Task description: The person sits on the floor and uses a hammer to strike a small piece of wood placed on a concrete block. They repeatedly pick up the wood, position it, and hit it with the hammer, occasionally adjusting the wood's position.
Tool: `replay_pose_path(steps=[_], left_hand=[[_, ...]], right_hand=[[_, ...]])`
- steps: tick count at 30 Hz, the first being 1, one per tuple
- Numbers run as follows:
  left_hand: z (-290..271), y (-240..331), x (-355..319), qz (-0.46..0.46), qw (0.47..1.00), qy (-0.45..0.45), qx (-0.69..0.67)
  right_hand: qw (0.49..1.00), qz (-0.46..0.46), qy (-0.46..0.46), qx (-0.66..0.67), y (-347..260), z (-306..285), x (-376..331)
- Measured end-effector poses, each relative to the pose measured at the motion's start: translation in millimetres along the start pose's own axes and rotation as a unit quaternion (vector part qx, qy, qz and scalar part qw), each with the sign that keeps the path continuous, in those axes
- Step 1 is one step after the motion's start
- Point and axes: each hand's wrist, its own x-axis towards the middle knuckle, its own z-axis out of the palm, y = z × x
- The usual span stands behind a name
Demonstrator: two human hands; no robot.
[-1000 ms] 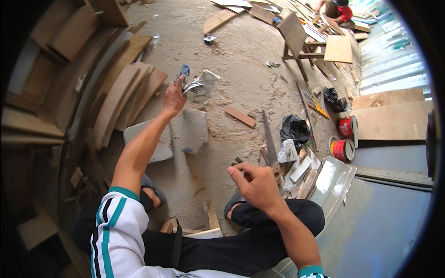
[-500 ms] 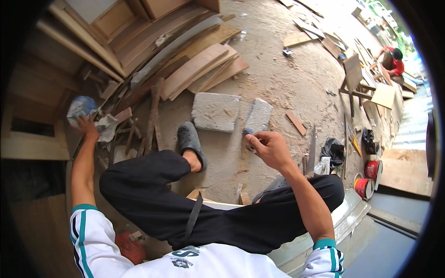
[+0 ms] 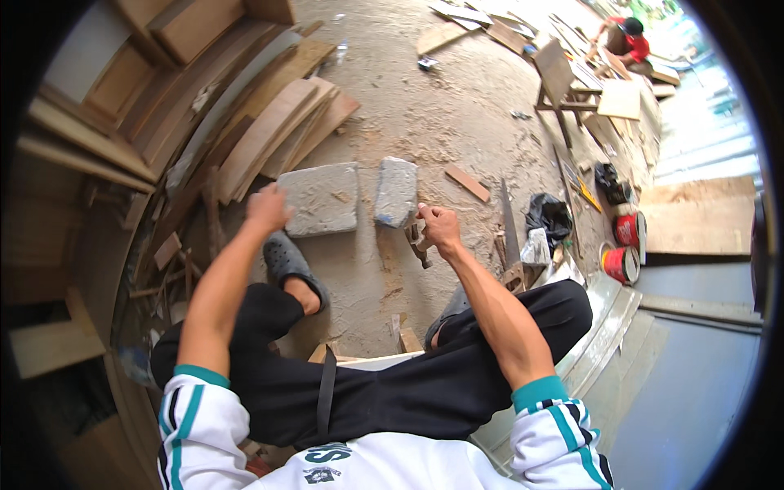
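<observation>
My left hand [image 3: 268,211], smeared by motion, is at the left edge of a large grey concrete block [image 3: 320,199]. Whether its fingers hold anything does not show. Fingers closed, my right hand [image 3: 441,229] is just right of a smaller grey block [image 3: 396,193] with a bluish lower corner. A hammer [image 3: 420,251] with a dark head hangs below these fingers, its grip partly hidden by them. Both blocks lie flat on the dusty ground, a narrow gap between them.
Stacked boards [image 3: 273,131] lie at the left, beside wooden cabinet frames. Rightward are a handsaw [image 3: 510,224], a black plastic bag [image 3: 549,219] and red cans [image 3: 619,263]. A reddish wood strip [image 3: 467,184] lies beyond my right hand. Another person [image 3: 627,45] crouches far right.
My left hand has left the blue-and-white bundle at the far left and come in to the large block. My right hand has moved slightly forward beside the smaller block. The view has shifted rightward.
</observation>
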Motion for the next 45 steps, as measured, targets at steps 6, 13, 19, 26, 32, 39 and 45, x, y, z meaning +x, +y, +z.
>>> replay_pose_path(steps=[6,13,19,26,32,39,45], left_hand=[[48,221,64,0.098,0.981,-0.080,-0.146],[102,274,80,0.081,0.962,-0.246,-0.085],[126,269,97,0.127,0.938,-0.298,-0.122],[128,260,97,0.114,0.925,-0.341,-0.123],[120,260,101,0.106,0.909,-0.370,-0.158],[119,261,102,0.095,0.906,-0.375,-0.170],[125,261,102,0.105,0.908,-0.372,-0.162]], right_hand=[[0.970,0.124,0.053,0.204,91,-70,45],[0.983,0.070,0.014,-0.168,164,-146,94],[0.927,-0.036,0.076,-0.366,190,-142,177],[0.848,-0.087,0.082,-0.517,126,-127,223],[0.901,-0.074,0.047,-0.425,136,-134,240],[0.961,-0.158,-0.011,-0.229,85,-63,271],[0.913,-0.236,-0.159,-0.292,53,10,326]])
